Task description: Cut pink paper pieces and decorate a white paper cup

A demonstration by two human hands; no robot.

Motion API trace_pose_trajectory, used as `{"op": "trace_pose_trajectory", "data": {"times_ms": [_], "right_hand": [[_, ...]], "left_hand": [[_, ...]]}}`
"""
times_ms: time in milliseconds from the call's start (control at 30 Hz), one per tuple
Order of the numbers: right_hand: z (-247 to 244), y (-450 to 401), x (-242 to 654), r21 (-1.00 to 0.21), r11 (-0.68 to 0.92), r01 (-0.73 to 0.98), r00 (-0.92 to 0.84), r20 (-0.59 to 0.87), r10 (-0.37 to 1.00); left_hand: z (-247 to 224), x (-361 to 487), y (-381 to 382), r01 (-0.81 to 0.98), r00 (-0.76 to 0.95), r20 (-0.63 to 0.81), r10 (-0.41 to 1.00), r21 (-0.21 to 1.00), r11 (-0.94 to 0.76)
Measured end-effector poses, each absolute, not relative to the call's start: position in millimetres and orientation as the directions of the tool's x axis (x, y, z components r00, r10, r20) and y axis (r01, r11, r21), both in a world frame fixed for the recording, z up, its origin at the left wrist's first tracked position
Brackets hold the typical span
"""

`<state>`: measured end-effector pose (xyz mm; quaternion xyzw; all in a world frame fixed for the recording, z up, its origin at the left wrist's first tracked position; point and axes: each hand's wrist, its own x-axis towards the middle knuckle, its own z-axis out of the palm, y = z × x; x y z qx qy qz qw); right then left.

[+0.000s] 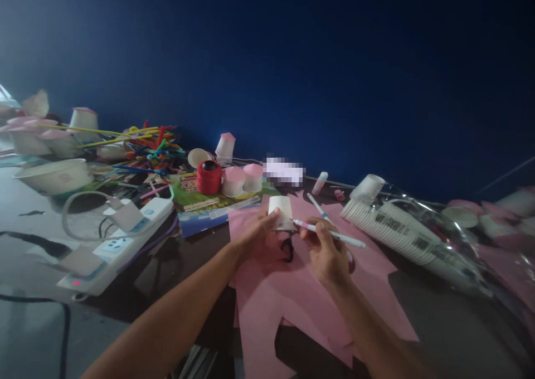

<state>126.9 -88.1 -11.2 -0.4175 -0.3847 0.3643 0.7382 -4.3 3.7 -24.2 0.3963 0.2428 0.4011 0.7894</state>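
My left hand (267, 226) is closed around a small white paper cup (284, 203) and holds it above pink paper sheets (259, 312). My right hand (328, 251) grips a slim white marker pen (345, 238) with a pink section. Its tip points at the cup's side and is at or very near the surface; contact cannot be made out. Behind the right hand lies another white pen (316, 203) with a blue band. Below the cup, a dark curved shape (287, 251) shows on the paper, too blurred to name.
A red thread spool (209, 177) and pink-topped cups (233, 181) stand on a green-blue packet (196, 214). To the left are a power strip (112, 251), a cable and colourful pipe cleaners (156, 142). Stacked paper cups in plastic (401, 234) lie right. A glue stick (320, 183) stands behind.
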Motion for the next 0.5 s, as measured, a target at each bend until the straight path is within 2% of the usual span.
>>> {"op": "trace_pose_trajectory", "data": {"times_ms": [100, 500], "right_hand": [[-11.9, -88.3, 127.8, -0.901, 0.39, -0.191, 0.44, 0.276, 0.854], [-19.4, -86.6, 130.3, -0.904, 0.407, -0.131, 0.423, 0.32, 0.848]], "left_hand": [[-21.6, -6.5, 2.7, -0.445, 0.555, -0.041, 0.831, 0.829, 0.339], [-15.6, -5.3, 1.8, -0.464, 0.52, -0.102, 0.848, 0.8, 0.38]]}}
